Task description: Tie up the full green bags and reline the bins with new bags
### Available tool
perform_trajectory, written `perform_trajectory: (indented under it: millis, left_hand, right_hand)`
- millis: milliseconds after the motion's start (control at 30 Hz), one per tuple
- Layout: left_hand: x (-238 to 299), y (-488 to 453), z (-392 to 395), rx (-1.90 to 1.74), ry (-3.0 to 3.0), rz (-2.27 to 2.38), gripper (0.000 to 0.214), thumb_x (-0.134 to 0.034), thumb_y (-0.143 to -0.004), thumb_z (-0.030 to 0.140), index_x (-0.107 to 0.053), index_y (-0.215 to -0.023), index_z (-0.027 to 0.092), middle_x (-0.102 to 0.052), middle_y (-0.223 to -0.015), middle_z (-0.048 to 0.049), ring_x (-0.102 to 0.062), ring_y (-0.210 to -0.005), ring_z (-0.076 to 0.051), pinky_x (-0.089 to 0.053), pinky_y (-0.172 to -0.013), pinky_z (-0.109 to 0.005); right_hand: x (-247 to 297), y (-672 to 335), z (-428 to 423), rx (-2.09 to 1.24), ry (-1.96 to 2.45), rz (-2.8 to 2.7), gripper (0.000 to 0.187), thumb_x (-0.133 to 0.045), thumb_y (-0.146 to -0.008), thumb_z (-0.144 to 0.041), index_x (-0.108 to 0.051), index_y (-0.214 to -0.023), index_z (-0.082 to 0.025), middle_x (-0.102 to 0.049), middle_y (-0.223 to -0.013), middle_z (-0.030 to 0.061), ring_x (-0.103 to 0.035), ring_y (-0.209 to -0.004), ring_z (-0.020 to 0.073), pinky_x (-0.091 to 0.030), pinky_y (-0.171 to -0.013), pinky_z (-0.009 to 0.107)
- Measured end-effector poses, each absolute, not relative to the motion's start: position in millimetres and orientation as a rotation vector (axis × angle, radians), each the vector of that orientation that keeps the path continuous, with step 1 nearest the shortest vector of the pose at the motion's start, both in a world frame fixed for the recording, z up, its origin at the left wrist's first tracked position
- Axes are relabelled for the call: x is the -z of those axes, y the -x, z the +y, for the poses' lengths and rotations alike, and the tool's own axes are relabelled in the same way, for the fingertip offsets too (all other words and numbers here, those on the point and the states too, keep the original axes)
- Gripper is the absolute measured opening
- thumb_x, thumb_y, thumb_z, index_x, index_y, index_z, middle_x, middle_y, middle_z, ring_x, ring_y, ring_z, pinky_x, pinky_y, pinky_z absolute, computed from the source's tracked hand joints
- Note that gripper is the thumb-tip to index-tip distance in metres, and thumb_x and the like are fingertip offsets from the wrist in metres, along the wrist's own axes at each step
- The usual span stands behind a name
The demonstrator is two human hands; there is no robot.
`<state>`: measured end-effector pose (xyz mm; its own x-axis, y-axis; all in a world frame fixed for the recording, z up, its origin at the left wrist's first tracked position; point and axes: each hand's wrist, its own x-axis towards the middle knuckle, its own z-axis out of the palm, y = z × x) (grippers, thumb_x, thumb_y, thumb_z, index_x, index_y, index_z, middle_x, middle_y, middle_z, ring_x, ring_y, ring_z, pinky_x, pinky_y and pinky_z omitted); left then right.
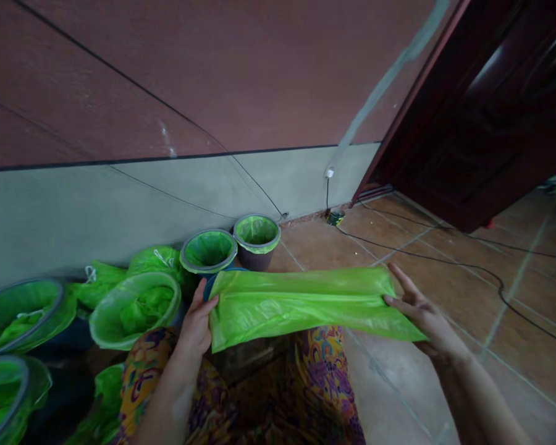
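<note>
A green plastic bag (301, 303) is stretched sideways in front of me, above my knees in patterned trousers (328, 377). Its left edge is pinched by my left hand (198, 321), thumb on the near face. At the other end my right hand (414, 312) grips the bag between thumb and fingers. The bag looks flat and partly folded lengthwise. Just beyond it stand a dark bin (256, 256) and another bin (208, 252), both lined with green bags. Part of a blue bin behind the bag is hidden.
More bins, a whitish one (104, 318) and a blue one (58, 330), hold green bags at the left. Knotted green bags (152, 261) lie by the wall. A black cable (445, 261) crosses the tiled floor near a small can (335, 217) and a dark door (467, 123).
</note>
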<state>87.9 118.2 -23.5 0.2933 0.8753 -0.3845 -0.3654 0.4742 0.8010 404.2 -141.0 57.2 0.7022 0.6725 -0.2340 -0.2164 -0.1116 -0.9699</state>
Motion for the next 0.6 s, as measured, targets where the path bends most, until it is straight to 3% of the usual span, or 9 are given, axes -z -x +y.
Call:
perform_trajectory:
  millis: [67, 133, 233, 300, 467, 600]
  left_hand:
    - [13, -78, 122, -0.937, -0.690, 0.876, 0.081, -0.072, -0.070, 0.016, -0.043, -0.144, 0.032, -0.068, -0.125, -0.0046, -0.065, -0.112, -0.022, -0.054, -0.093, -0.034]
    - [4, -69, 123, -0.928, -0.718, 0.831, 0.072, -0.075, -0.067, 0.018, -0.055, -0.135, 0.027, -0.068, -0.124, -0.0059, -0.063, -0.115, -0.024, -0.053, -0.095, -0.034]
    - [-5, -59, 125, -0.879, -0.752, 0.837, 0.050, -0.079, -0.061, 0.023, -0.072, -0.110, 0.018, -0.072, -0.117, -0.0085, -0.062, -0.116, -0.027, -0.053, -0.094, -0.033]
    - [-9, -53, 127, -0.832, -0.816, 0.845, 0.046, -0.080, -0.060, 0.027, -0.074, -0.104, 0.015, -0.073, -0.112, -0.0098, -0.064, -0.113, -0.028, -0.053, -0.093, -0.033]
    - [-12, -46, 137, -0.713, -1.320, 0.881, 0.070, -0.080, -0.060, 0.032, -0.062, -0.127, 0.016, -0.072, -0.114, -0.0088, -0.067, -0.101, -0.027, -0.054, -0.089, -0.038]
    - [-11, -48, 150, -0.752, -2.009, 1.037, 0.053, -0.066, -0.070, 0.031, -0.065, -0.121, 0.020, -0.068, -0.118, -0.0065, -0.063, -0.108, -0.026, -0.049, -0.098, -0.041]
  right_hand:
    - [-60, -400, -135, -0.760, 1.483, -0.434, 0.100, -0.081, -0.067, -0.032, -0.028, -0.151, -0.036, -0.075, -0.080, 0.0019, -0.062, -0.048, 0.0142, -0.052, -0.049, 0.025]
    - [-58, -399, -133, -0.743, 1.483, -0.456, 0.089, -0.080, -0.069, -0.031, -0.038, -0.147, -0.035, -0.072, -0.072, -0.0012, -0.060, -0.048, 0.0121, -0.052, -0.051, 0.023]
    - [-54, -405, -136, -0.747, 1.531, -0.473, 0.060, -0.081, -0.068, -0.033, -0.065, -0.126, -0.030, -0.075, -0.087, 0.0026, -0.066, -0.064, 0.0143, -0.053, -0.059, 0.023]
    - [-53, -409, -138, -0.801, 1.563, -0.528, 0.046, -0.080, -0.068, -0.037, -0.073, -0.112, -0.025, -0.075, -0.100, 0.0072, -0.069, -0.077, 0.0181, -0.055, -0.069, 0.027]
    - [-54, -413, -133, -0.860, 1.714, -0.874, 0.060, -0.079, -0.068, -0.038, -0.065, -0.124, -0.022, -0.068, -0.120, 0.0101, -0.067, -0.098, 0.0241, -0.054, -0.085, 0.035]
    - [-41, -414, -110, -0.501, 2.120, -1.194, 0.047, -0.068, -0.073, -0.028, -0.067, -0.119, -0.018, -0.070, -0.115, 0.0104, -0.067, -0.098, 0.0265, -0.053, -0.087, 0.037]
